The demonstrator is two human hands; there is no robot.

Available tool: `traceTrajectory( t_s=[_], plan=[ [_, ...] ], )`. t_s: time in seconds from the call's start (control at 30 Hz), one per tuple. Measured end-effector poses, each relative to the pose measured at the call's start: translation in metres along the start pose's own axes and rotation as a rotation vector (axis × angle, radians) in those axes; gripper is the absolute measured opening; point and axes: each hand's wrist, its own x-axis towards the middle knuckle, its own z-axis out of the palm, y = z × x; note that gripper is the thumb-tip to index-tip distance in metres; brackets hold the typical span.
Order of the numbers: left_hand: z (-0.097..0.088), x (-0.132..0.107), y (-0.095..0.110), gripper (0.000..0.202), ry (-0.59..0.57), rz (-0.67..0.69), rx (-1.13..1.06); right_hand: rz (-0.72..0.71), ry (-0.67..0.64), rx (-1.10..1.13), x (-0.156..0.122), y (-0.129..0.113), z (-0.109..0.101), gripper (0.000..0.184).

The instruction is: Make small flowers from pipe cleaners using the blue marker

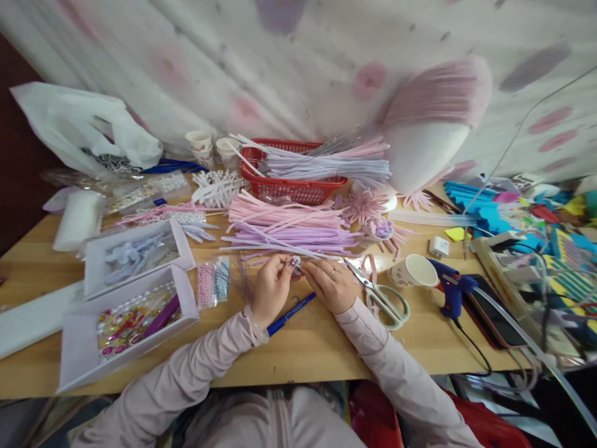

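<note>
Fingertips of my left hand [272,287] pinch a small pale lilac-white fuzzy piece [296,262], likely a curled bit of pipe cleaner. My right hand [330,283] closes on its other side, the fingertips meeting around it, so much of the piece is hidden. Just beyond both hands lie bundles of purple pipe cleaners [289,239] and pink pipe cleaners [280,211]. A blue pen [291,313] rests on the table between my wrists. Beside my right hand are scissors [385,302] with pale green handles, blades slightly apart.
On the left stand white boxes holding gems [125,330] and pale blue fuzzy pieces [133,255]. A red basket [298,190] of pipe cleaners is at the back. To the right are a paper cup [413,271], a blue glue gun [451,287] with a cord, and a phone [497,311].
</note>
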Motion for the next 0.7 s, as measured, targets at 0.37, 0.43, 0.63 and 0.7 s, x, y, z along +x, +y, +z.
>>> traceTrajectory(
  t_s=[0.37, 0.43, 0.63, 0.7],
  plan=[
    [-0.008, 0.005, 0.001, 0.010, -0.101, 0.240, 0.388, 0.318, -0.068, 0.350, 0.006, -0.006, -0.004, 0.013],
    [-0.007, 0.007, -0.001, 0.009, -0.142, 0.225, 0.359, 0.353, -0.104, 0.396, 0.007, -0.005, -0.005, 0.011],
    [-0.005, 0.012, -0.004, 0.006, -0.192, 0.210, 0.304, 0.410, -0.115, 0.486, 0.006, -0.005, -0.004, 0.010],
    [-0.006, 0.012, -0.002, 0.006, -0.194, 0.235, 0.336, 0.498, -0.120, 0.622, 0.006, -0.006, -0.002, 0.013]
  ],
)
